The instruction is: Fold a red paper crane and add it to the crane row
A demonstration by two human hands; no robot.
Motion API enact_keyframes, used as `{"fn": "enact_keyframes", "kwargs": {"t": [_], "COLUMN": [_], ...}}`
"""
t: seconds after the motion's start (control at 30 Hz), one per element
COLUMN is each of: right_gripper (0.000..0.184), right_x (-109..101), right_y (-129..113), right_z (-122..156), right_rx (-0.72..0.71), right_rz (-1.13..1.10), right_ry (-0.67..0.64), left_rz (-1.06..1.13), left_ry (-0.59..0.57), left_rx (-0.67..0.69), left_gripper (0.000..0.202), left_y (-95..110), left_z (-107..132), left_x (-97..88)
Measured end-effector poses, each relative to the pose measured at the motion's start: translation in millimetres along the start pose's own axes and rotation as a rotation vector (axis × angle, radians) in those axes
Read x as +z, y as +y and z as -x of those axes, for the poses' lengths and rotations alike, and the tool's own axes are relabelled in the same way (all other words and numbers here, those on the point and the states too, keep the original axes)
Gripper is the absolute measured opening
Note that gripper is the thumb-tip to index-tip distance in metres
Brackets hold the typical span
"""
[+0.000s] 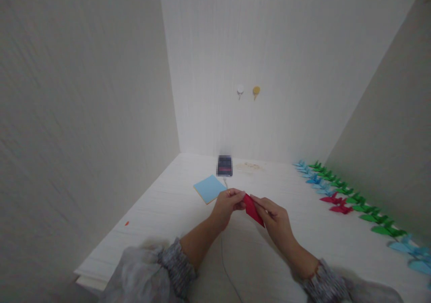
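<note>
A folded piece of red paper (252, 209) is held above the white table (161, 213) between both hands. My left hand (228, 206) pinches its upper left end with fingers closed. My right hand (274, 217) grips its right side, fingers pressed along the fold. A stack of square paper with a light blue top sheet (209, 188) lies just beyond my left hand.
Rows of folded paper figures run along the right wall: green (357, 199), blue (314, 177) and two red (336, 203). A dark phone (224, 165) stands at the back, a thin cable (225, 258) trailing toward me. A small red scrap (127, 223) lies left. Two hooks (248, 91) sit on the wall.
</note>
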State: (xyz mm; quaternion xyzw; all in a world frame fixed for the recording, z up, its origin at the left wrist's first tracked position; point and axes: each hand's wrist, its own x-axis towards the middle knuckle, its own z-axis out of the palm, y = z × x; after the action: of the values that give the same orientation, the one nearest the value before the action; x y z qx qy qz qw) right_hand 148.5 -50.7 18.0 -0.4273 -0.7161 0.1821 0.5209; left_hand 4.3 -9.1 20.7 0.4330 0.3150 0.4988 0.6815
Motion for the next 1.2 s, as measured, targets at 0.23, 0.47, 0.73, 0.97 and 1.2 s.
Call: {"fn": "enact_keyframes", "kwargs": {"t": [0.23, 0.47, 0.73, 0.97, 1.2], "right_gripper": [0.026, 0.026, 0.033, 0.030, 0.033], "right_x": [-1, 0, 0, -3, -2], "right_y": [-1, -3, -1, -7, -11], "right_z": [0, -1, 0, -4, -9], "right_rx": [-0.093, -0.159, -0.221, 0.028, 0.245], "right_rz": [0.049, 0.089, 0.201, 0.062, -0.090], "right_ry": [-0.027, -0.031, -0.125, -0.050, -0.108], "left_rz": [-0.017, -0.080, -0.102, -0.245, -0.430], "left_ry": [-0.003, 0.011, 0.022, 0.018, -0.022], "left_rx": [-0.002, 0.006, 0.055, 0.117, 0.218], "left_gripper": [0.027, 0.028, 0.027, 0.029, 0.024], "left_y": [3, 2, 3, 2, -3], "left_z": [1, -1, -1, -2, -1], "left_x": [0.9, -0.2, -0.9, -0.2, 1.2]}}
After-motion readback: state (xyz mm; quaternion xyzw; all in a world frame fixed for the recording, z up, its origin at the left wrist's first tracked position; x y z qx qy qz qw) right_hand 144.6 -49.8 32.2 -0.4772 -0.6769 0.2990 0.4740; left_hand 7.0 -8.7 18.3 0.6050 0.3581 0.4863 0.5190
